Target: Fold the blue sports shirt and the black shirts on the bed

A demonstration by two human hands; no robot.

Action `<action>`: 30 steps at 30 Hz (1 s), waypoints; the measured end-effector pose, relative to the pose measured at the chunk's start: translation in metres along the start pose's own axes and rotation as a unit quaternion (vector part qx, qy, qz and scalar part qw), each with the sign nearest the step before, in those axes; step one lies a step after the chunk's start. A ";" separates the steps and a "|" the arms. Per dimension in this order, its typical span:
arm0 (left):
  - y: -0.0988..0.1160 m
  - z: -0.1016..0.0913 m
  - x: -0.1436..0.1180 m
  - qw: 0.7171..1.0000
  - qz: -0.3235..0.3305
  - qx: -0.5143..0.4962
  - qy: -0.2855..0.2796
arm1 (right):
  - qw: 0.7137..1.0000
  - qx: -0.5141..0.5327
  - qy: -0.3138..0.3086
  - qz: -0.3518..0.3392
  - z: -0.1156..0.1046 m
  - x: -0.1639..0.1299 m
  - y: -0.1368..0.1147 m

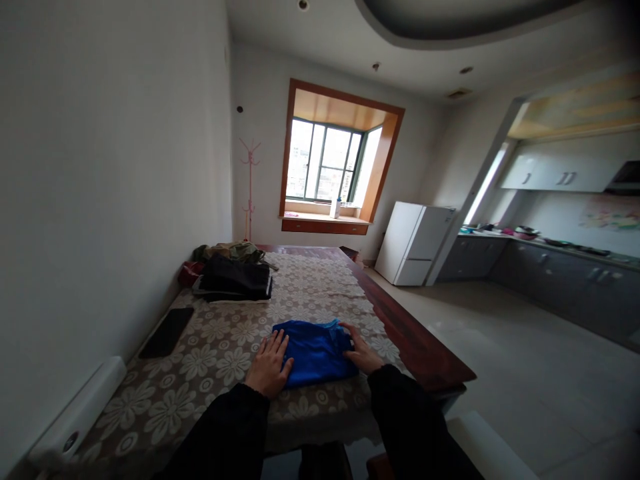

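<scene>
Dim room, daylight from the wood-framed window (336,161) at the far end; pink coat stand (250,175) left of it, white fridge (411,241) to the right. Dark-red wooden table (425,337), mostly under a floral tablecloth (320,293). Blue garment (319,357) lies folded flat on the cloth at the near end, between both hands, light-blue trim at its far edge. Left hand (270,365): palm down on its left side, fingers extended, not gripping. Right hand (363,352): on its right edge, fingers bent, index by the trim; can't tell if it's pinching fabric. Dark folded clothes (234,277) stacked farther back by the wall, black flat slab (167,332) nearer, left of the garment, well apart.
</scene>
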State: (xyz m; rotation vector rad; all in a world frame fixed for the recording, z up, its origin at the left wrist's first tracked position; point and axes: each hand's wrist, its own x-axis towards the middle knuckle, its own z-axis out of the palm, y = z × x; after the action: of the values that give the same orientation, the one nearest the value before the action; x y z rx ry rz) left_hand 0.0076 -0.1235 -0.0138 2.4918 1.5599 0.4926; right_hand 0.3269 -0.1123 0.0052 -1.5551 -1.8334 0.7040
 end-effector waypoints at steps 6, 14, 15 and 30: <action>0.003 -0.005 0.000 1.000 -0.006 -0.003 -0.005 | 0.992 0.095 -0.076 -0.022 -0.020 0.007 -0.008; 0.002 -0.006 0.001 1.000 -0.006 -0.028 0.009 | 0.983 0.073 -0.170 -0.012 -0.035 0.016 -0.017; 0.001 -0.006 0.001 0.999 -0.005 -0.032 0.010 | 0.982 0.074 -0.176 -0.002 -0.036 0.019 -0.015; -0.003 0.001 0.001 0.999 0.007 -0.030 0.023 | 0.983 -0.028 0.032 0.181 -0.172 0.060 0.090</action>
State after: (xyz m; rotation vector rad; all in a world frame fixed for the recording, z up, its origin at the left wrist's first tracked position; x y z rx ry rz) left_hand 0.0058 -0.1212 -0.0154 2.4657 1.5211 0.5934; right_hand 0.5086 -0.0377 0.0597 -1.9514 -1.5503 0.7591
